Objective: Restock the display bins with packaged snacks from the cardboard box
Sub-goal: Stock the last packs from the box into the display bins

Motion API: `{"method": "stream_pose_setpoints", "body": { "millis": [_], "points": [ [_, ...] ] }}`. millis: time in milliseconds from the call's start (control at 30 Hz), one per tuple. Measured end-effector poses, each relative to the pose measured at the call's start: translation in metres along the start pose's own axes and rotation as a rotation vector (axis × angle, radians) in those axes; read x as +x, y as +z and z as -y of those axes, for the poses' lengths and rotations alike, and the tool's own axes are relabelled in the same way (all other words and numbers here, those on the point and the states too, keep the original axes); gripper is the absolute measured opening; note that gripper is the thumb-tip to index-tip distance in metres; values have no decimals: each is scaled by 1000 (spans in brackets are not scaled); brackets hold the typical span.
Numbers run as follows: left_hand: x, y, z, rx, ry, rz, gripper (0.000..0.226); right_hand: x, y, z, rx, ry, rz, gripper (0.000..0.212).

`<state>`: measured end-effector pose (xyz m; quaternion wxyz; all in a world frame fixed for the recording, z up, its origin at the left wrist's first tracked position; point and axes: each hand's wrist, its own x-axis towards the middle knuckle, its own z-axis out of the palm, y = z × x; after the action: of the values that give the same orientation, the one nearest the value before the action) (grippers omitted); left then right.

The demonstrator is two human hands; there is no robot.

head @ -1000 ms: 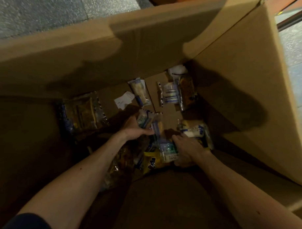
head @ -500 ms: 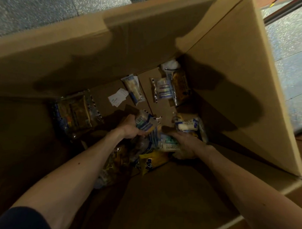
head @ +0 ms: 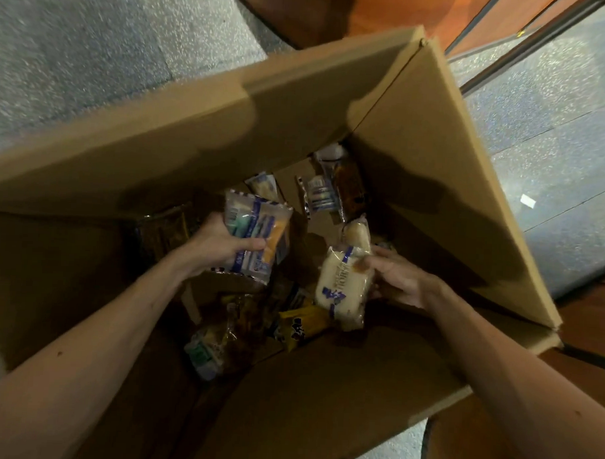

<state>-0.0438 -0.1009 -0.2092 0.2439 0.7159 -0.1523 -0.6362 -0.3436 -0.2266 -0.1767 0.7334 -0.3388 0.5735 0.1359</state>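
A big open cardboard box point(head: 443, 186) fills the view, with both my arms reaching down into it. My left hand point(head: 218, 242) grips a stack of clear blue-and-white snack packets point(head: 260, 228), lifted above the box floor. My right hand point(head: 393, 279) holds a pale bread packet with blue print point(head: 342, 285), and a second pale packet point(head: 357, 233) sits just above its fingers. Loose snack packets lie on the box floor: a yellow one point(head: 301, 327), dark ones at the lower left point(head: 218, 346) and several at the far corner point(head: 330, 192).
The box stands on a grey speckled floor point(head: 95, 43). An orange-brown surface point(head: 319, 13) lies beyond the far wall, and a dark metal rail point(head: 527, 45) crosses the upper right. Tall box walls hem my arms in on all sides.
Both hands have risen from the box floor, each with packets in its grip. The view has pulled back and now takes in the box rim and the floor around it.
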Motion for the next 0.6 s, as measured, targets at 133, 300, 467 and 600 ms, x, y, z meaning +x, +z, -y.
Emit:
{"method": "stream_pose_setpoints", "body": {
  "millis": [133,300,467,600],
  "points": [
    [-58,-12,-42,-173,35,38,57,-38,4,4,215,-56,22,35],
    [-147,-8,-85,-279,197,132,39,-103,6,-5,430,-178,13,20],
    [-230,26,-120,-304,334,139,76,-184,-8,-37,603,-453,212,76],
    [-299,78,-149,-432,449,240,39,-251,-24,-82,717,-592,279,76]
  ]
}}
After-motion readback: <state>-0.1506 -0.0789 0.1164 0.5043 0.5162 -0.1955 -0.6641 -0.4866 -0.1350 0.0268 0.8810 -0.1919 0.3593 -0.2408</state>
